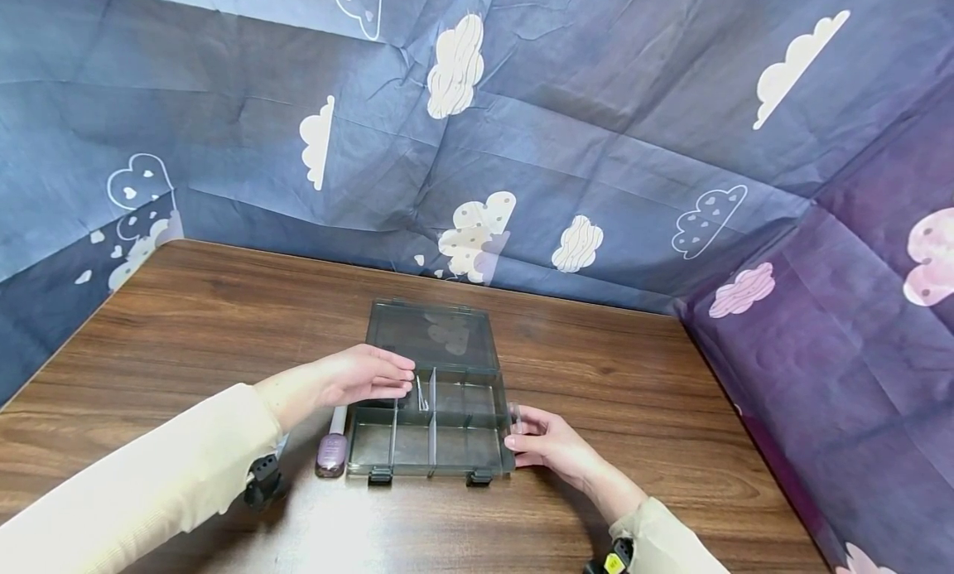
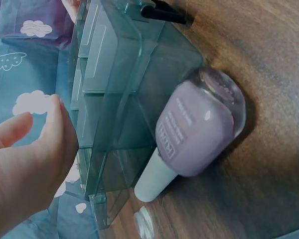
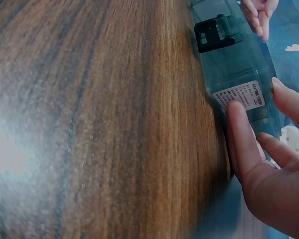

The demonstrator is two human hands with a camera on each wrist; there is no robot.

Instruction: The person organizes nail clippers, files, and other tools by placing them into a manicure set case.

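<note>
A dark, see-through compartment box point(image 1: 469, 446) lies on the table with its lid point(image 1: 417, 334) folded back. Over its left rear compartments is my left hand point(image 1: 368, 373), fingers loosely extended, holding nothing visible. Close to those fingertips, thin light-coloured sticks point(image 1: 422, 394) stand in a compartment. My right hand point(image 1: 551, 446) grips the box's right side, its thumb by the rim and a fingertip against the wall near a white printed label point(image 3: 239, 94). Something small and clear shows beside these fingers; I cannot tell what. Left of the box lies a purple nail polish bottle point(image 2: 194, 129) with a white cap.
Two black latches, left point(image 1: 380, 476) and right point(image 1: 479, 478), project from the box's front. Behind the nail polish lies a small clear piece point(image 2: 143, 222). A wooden table point(image 1: 633, 375) extends around the box. Cloud-printed cloth point(image 1: 626, 118) hangs behind and beside it.
</note>
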